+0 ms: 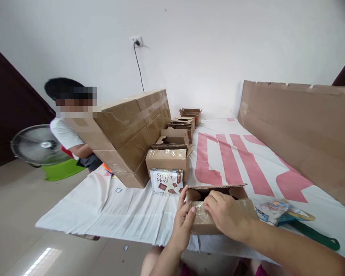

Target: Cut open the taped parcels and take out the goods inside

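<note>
In the head view, an open cardboard box [208, 224] sits at the table's front edge, its back flap raised and clear tape on its front panel. My left hand [184, 220] grips the box's left end, thumb in front and fingers behind the corner. The fingers of my right hand [228, 214] curl over the front rim at the opening; their tips are partly hidden. What lies inside the box is too dark to tell. Just beyond my left hand, a white "Super Meal" packet [166, 181] leans against another cardboard box [167, 159].
More open boxes [174, 134] run in a row toward the wall. Stacked sealed cartons [126, 130] stand at left, with a person [71, 130] and a fan [37, 145] beyond. At right are a cardboard panel [299, 134], printed packets [273, 211] and a green-handled tool [316, 234].
</note>
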Action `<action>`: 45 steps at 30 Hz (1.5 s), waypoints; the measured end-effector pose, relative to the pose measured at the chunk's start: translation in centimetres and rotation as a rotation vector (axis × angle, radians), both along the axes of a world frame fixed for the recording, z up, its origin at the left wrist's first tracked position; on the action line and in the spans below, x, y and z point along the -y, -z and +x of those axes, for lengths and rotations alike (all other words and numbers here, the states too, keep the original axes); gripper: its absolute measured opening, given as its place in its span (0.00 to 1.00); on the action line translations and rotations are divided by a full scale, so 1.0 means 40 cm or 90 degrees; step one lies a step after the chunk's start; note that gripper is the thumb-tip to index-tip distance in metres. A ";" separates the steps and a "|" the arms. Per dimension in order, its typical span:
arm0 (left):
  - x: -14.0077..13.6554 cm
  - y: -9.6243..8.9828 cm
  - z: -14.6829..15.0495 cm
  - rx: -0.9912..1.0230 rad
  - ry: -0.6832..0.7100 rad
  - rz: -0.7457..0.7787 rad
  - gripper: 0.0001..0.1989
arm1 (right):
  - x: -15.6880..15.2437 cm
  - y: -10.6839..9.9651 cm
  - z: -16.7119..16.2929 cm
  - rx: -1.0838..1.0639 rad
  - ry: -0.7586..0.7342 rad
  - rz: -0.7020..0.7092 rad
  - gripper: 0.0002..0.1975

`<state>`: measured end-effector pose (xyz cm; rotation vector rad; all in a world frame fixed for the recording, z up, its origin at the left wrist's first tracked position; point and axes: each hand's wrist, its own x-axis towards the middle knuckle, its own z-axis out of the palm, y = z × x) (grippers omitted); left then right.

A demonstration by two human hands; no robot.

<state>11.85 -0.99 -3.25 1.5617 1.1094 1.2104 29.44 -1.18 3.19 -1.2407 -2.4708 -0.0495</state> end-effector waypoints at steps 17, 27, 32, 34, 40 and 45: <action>-0.005 0.016 -0.008 -0.003 -0.016 -0.010 0.20 | 0.006 -0.019 0.035 -0.138 -0.064 0.150 0.10; 0.007 0.002 0.013 -0.023 -0.068 0.017 0.20 | 0.036 0.017 0.176 -0.198 0.028 0.020 0.10; -0.009 -0.023 -0.008 -0.088 -0.051 -0.011 0.19 | 0.046 0.039 0.171 -0.206 0.009 0.054 0.10; -0.022 -0.031 -0.016 -0.117 -0.051 -0.033 0.19 | 0.043 0.043 0.171 -0.210 0.004 0.065 0.10; -0.051 -0.039 -0.006 -0.122 -0.121 -0.081 0.23 | 0.040 0.054 0.178 -0.229 -0.005 0.055 0.10; -0.051 -0.033 -0.007 -0.119 -0.112 -0.085 0.24 | 0.040 0.038 0.206 -0.368 0.006 -0.018 0.14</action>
